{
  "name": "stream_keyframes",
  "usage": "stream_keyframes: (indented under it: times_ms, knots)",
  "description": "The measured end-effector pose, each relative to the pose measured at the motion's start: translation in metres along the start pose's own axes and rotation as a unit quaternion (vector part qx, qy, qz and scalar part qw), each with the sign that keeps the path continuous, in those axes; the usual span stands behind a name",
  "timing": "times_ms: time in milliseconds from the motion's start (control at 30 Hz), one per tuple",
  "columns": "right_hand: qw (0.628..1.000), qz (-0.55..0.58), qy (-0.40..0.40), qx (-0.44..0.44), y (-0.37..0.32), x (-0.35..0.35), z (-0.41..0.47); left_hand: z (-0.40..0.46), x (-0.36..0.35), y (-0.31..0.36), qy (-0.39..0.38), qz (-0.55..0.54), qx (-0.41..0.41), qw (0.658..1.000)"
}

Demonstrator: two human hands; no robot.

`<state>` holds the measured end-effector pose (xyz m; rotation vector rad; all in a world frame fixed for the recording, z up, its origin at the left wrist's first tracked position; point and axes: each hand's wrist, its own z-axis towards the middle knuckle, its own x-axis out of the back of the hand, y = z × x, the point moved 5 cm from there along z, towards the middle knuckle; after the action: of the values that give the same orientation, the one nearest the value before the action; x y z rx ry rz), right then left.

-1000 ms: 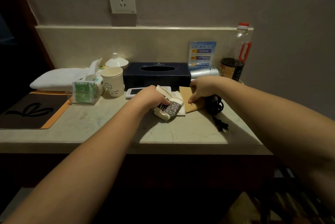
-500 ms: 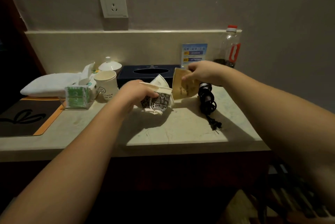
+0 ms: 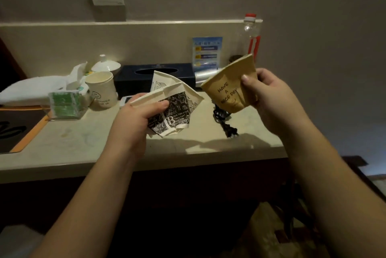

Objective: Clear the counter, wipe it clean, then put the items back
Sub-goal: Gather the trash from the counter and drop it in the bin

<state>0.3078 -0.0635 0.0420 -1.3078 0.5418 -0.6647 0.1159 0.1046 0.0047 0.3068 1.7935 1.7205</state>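
both hands have lifted off the counter (image 3: 104,149) since a second ago | left hand (image 3: 140,117) grips crushed black-and-white paper cups (image 3: 173,107), held above the near middle | right hand (image 3: 269,99) pinches a flattened brown cup (image 3: 229,90) | clearing just started; tissue box (image 3: 154,78), mug (image 3: 102,90), bottle (image 3: 250,38) remain far back

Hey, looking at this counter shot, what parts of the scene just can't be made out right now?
Head view only:
- Clear plastic bottle with red cap: its lower part is hidden by the crushed brown paper cup in the right hand.
- Small white device: mostly covered by the left hand and its flattened black-and-white paper cups.
- Blue printed sign: text too blurred to read.
- Black mat with orange border: cut off by the left edge.
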Motion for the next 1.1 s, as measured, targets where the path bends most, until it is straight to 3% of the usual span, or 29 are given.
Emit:
stream_keyframes:
  times_ms: [100,367,633,867,1100]
  knots:
    - [0.997,0.047,0.057,-0.013,0.028,0.027,-0.042,-0.029,-0.031,-0.022,-0.029,-0.015,0.027,0.999]
    - [0.981,0.031,0.145,-0.124,0.103,0.136,-0.144,-0.101,-0.123,-0.114,-0.077,-0.002,0.106,0.991]
    - [0.95,-0.019,0.207,-0.234,0.18,0.259,-0.239,-0.161,-0.216,-0.242,-0.124,0.1,0.23,0.96]
    - [0.897,-0.083,0.265,-0.345,0.276,0.354,-0.331,-0.217,-0.272,-0.374,-0.16,0.205,0.332,0.907]
    - [0.814,-0.087,0.315,-0.48,0.385,0.4,-0.421,-0.278,-0.292,-0.515,-0.195,0.33,0.439,0.812]
